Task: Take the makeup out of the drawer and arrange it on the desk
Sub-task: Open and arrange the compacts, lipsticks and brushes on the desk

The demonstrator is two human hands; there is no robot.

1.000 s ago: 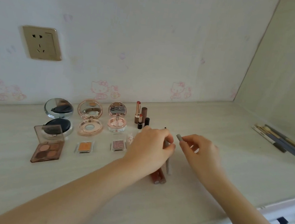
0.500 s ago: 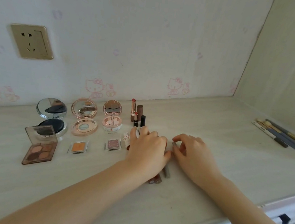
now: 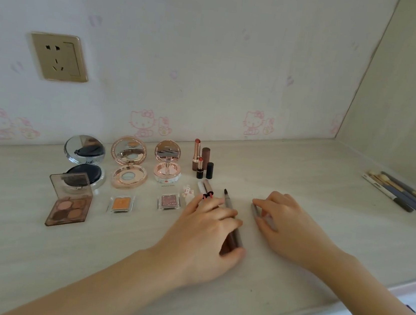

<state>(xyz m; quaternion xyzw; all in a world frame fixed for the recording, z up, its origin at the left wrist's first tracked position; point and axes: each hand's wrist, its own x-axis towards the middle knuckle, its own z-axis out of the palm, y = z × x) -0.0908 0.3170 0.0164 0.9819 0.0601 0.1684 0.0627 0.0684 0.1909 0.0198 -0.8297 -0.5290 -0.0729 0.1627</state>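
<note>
A person's left hand point(image 3: 208, 233) lies over slim makeup pens point(image 3: 233, 223) on a pale desk point(image 3: 321, 249), fingers curled round them, one uncapped tip pointing away. The right hand point(image 3: 287, 227), just beside it, pinches a small grey cap point(image 3: 255, 210) against the desktop. Beyond and left of the left hand stand open compacts point(image 3: 129, 163), lipsticks point(image 3: 202, 162) and eyeshadow palettes point(image 3: 70, 199). Brushes point(image 3: 404, 193) lie far right; their lettering is unreadable.

Pale wood-grain desk point(image 3: 305, 169); pink cartoon-cat print on cream wall point(image 3: 214, 53); gold socket point(image 3: 59, 57); rose-gold compacts point(image 3: 128, 164); orange eyeshadow pan point(image 3: 120, 203).
</note>
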